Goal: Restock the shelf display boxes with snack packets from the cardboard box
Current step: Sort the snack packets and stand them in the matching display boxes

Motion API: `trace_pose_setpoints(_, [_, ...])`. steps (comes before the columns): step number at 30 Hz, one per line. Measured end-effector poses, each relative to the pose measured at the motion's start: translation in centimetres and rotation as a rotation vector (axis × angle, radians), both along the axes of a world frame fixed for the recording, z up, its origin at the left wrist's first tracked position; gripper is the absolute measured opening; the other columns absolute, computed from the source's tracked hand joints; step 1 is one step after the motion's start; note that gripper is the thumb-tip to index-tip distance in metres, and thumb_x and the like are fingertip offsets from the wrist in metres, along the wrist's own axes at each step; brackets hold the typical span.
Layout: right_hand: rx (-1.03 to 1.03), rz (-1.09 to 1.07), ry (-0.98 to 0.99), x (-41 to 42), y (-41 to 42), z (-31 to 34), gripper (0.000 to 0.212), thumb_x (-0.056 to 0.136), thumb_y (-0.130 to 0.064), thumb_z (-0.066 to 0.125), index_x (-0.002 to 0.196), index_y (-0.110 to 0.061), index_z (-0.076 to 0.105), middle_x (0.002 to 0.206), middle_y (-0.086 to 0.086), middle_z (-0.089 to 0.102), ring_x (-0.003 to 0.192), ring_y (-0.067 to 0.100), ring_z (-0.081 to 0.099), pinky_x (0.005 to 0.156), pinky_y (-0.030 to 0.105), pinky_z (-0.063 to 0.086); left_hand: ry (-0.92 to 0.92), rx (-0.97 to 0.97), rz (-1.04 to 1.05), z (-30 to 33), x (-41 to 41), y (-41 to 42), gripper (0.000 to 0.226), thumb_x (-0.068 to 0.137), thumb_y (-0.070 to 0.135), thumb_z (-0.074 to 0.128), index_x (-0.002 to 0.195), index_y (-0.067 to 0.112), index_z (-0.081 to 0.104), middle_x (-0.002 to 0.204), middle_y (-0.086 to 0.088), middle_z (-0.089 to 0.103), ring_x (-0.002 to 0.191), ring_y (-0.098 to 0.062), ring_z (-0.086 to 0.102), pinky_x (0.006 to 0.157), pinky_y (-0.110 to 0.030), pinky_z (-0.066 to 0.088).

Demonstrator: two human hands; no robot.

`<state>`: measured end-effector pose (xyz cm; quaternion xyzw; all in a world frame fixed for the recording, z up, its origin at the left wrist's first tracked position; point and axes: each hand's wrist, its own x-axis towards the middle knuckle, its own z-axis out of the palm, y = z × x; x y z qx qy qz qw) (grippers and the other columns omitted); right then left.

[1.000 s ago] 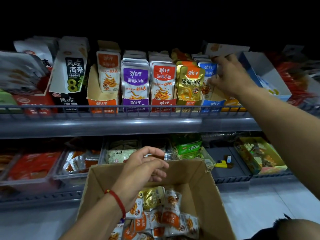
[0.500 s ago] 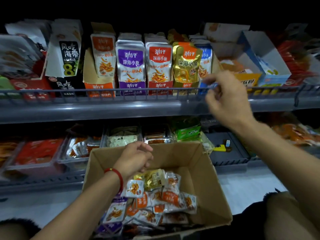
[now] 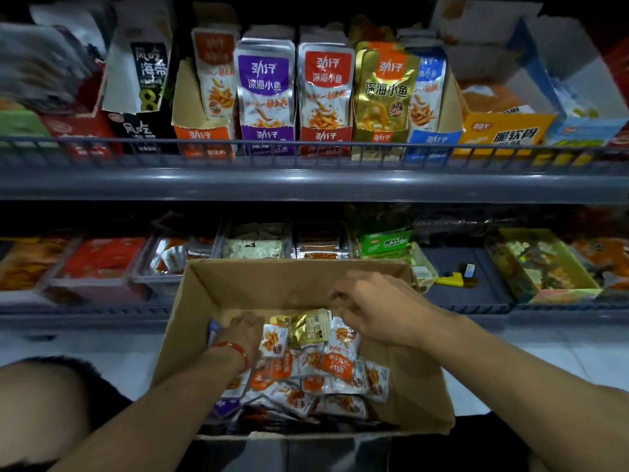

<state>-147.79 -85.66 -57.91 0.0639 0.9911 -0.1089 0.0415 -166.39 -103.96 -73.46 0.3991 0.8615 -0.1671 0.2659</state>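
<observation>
Upper shelf (image 3: 306,185) carrying row of display boxes behind wire front rail (image 3: 306,144): orange box (image 3: 204,137), purple box (image 3: 269,139), red box (image 3: 325,139), gold box (image 3: 379,141), blue box (image 3: 432,144) standing side by side, touching, packets standing upright inside. Yellow box (image 3: 507,131) sitting toward right end, black box (image 3: 136,131) toward left end. Lower shelf (image 3: 476,301) holding clear trays (image 3: 102,264) along left half, green box (image 3: 384,241) near middle, open tray (image 3: 541,267) at right end.
</observation>
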Motion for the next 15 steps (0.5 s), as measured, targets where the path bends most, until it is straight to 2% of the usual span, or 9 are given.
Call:
trace_pose_setpoints(3, [-0.011, 0.01, 0.004, -0.3, 0.2, 0.0, 0.034, 0.101, -0.036, 0.051, 0.133, -0.027, 0.057, 0.124, -0.005, 0.058, 0.107, 0.019, 0.061, 0.083, 0.037, 0.052, 0.034, -0.019, -0.048, -0.4, -1.2, 0.1, 0.08, 0.089, 0.031, 0.07, 0.155, 0.02, 0.025, 0.156, -0.012, 0.026, 0.14, -0.033, 0.031, 0.11, -0.043, 0.039])
trace_pose_setpoints(5, [-0.015, 0.013, -0.013, -0.4, 0.4, -0.1, 0.032, 0.101, -0.036, 0.051, 0.131, -0.027, 0.058, 0.123, -0.005, 0.059, 0.106, 0.019, 0.061, 0.084, 0.038, 0.053, 0.119, 0.015, -0.108, -0.1, -1.3, 0.5, 0.072, 0.087, 0.034, 0.072, 0.149, 0.02, 0.037, 0.146, -0.01, 0.034, 0.133, -0.03, 0.036, 0.106, -0.042, 0.04])
trace_pose_setpoints(7, [-0.024, 0.009, -0.03, -0.5, 0.6, -0.1, 0.03, 0.101, -0.036, 0.051, 0.128, -0.027, 0.06, 0.124, -0.005, 0.061, 0.105, 0.019, 0.061, 0.083, 0.038, 0.053, 0.141, 0.127, -0.114, 0.2, -1.3, 0.9, 0.056, 0.086, 0.032, 0.072, 0.136, 0.022, 0.048, 0.136, -0.005, 0.042, 0.125, -0.026, 0.041, 0.103, -0.042, 0.041])
trace_pose_setpoints(9, [-0.02, 0.008, -0.056, -0.6, 0.8, -0.1, 0.029, 0.1, -0.035, 0.051, 0.126, -0.027, 0.061, 0.123, -0.004, 0.062, 0.104, 0.02, 0.062, 0.08, 0.035, 0.05, 0.083, 0.21, -0.096, 1.0, -1.3, 1.1, 0.04, 0.085, 0.029, 0.073, 0.12, 0.024, 0.054, 0.126, -0.001, 0.049, 0.119, -0.023, 0.047, 0.099, -0.04, 0.043])
trace_pose_setpoints(12, [-0.034, 0.016, -0.086, -0.9, 0.8, -0.4, 0.027, 0.1, -0.036, 0.054, 0.125, -0.028, 0.061, 0.118, -0.005, 0.064, 0.101, 0.019, 0.062, 0.079, 0.035, 0.051, -0.011, 0.334, -0.006, 3.1, -1.1, 1.3, 0.015, 0.086, 0.021, 0.066, 0.09, 0.029, 0.054, 0.106, 0.001, 0.064, 0.099, -0.023, 0.061, 0.082, -0.034, 0.048])
trace_pose_setpoints(13, [-0.044, 0.013, -0.092, -1.0, 0.8, -0.5, 0.028, 0.1, -0.037, 0.055, 0.126, -0.029, 0.06, 0.117, -0.004, 0.064, 0.103, 0.019, 0.062, 0.081, 0.036, 0.052, -0.054, 0.388, 0.02, 4.0, -0.8, 1.5, 0.016, 0.087, 0.017, 0.064, 0.084, 0.027, 0.052, 0.097, 0.001, 0.065, 0.092, -0.023, 0.062, 0.078, -0.034, 0.049])
trace_pose_setpoints(15, [-0.05, 0.004, -0.104, -1.3, 0.9, -0.8, 0.034, 0.099, -0.041, 0.058, 0.13, -0.029, 0.056, 0.123, -0.003, 0.062, 0.112, 0.021, 0.059, 0.088, 0.039, 0.051, -0.149, 0.502, -0.003, 6.1, 0.1, 2.2, 0.02, 0.089, 0.014, 0.065, 0.081, 0.025, 0.05, 0.086, 0.004, 0.063, 0.087, -0.021, 0.06, 0.08, -0.037, 0.052])
